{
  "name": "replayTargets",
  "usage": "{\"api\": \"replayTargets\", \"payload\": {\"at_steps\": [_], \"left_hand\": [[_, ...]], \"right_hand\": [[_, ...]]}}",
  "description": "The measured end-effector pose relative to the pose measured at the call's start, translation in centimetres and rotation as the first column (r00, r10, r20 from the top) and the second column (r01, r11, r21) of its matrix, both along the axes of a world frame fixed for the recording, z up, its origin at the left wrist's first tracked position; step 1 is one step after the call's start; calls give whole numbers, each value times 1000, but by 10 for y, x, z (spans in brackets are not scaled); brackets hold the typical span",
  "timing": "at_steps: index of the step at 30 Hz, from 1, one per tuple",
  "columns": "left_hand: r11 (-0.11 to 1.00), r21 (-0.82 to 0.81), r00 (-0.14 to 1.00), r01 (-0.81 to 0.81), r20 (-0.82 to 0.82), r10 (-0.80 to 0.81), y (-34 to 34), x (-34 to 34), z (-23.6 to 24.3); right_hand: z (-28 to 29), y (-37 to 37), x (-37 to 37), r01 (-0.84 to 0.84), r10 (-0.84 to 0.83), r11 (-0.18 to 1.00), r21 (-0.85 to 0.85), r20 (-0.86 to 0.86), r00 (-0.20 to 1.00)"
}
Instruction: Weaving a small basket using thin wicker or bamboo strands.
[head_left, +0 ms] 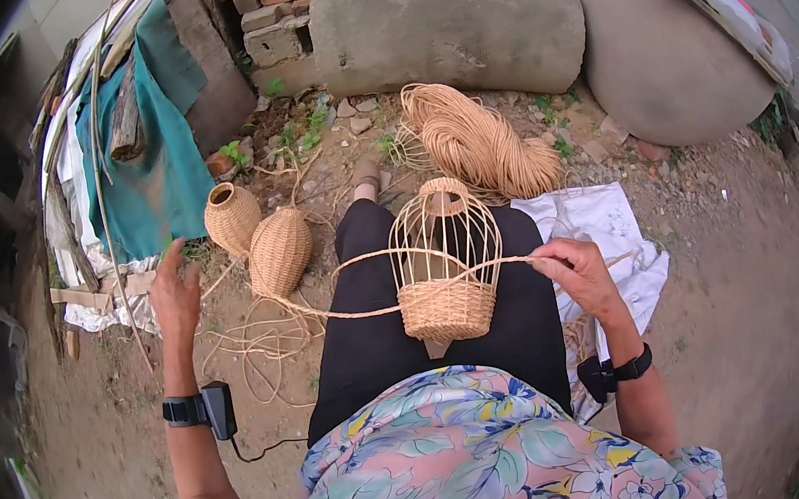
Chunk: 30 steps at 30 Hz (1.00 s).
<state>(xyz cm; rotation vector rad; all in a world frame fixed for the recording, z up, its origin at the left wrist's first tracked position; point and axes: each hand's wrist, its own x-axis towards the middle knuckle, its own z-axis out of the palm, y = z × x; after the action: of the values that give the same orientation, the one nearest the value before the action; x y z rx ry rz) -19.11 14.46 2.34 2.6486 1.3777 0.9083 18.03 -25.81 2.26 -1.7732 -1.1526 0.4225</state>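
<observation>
A half-woven basket (450, 308) rests on my lap, its lower part a tight tan weave, bare ribs curving up to a narrow woven neck. My right hand (575, 267) is just right of it, thumb and fingers pinching a tan cord (514, 259) that runs taut to the ribs. The cord passes around the basket, loops out to the left and trails toward the ground. My left hand (175, 291) is raised at the left, fingers stretched and apart, holding nothing. Beside it are two finished-looking woven vases (280, 251), one with its round mouth showing.
A thick hank of tan cord (481, 138) lies beyond my knees. Loose cord (266, 348) tangles on the dirt at left. White sacking (608, 222) lies by my right leg. Farther off are a stone block (447, 31), a round slab (666, 53) and teal cloth (144, 152).
</observation>
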Motion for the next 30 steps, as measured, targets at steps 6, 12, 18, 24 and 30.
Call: {"api": "replayTargets", "payload": {"at_steps": [6,12,18,24,30], "left_hand": [[155,-612,576,775,586,-570,-195,129,31],[335,-695,739,637,427,-521,-155,104,7],[599,-355,681,718,179,-710,-167,107,-1],[346,-231,412,909,386,-825,-204,140,-5],[313,-666,696,677,440,-567,-183,125,-27]], "right_hand": [[8,61,-69,-250,220,963,98,244,944],[0,23,-32,-110,110,994,2,30,993],[-6,16,-39,-24,14,997,-68,-134,991],[-4,47,-70,-237,235,972,-10,-78,969],[-1,65,-21,43,-37,995,91,-70,997]]}}
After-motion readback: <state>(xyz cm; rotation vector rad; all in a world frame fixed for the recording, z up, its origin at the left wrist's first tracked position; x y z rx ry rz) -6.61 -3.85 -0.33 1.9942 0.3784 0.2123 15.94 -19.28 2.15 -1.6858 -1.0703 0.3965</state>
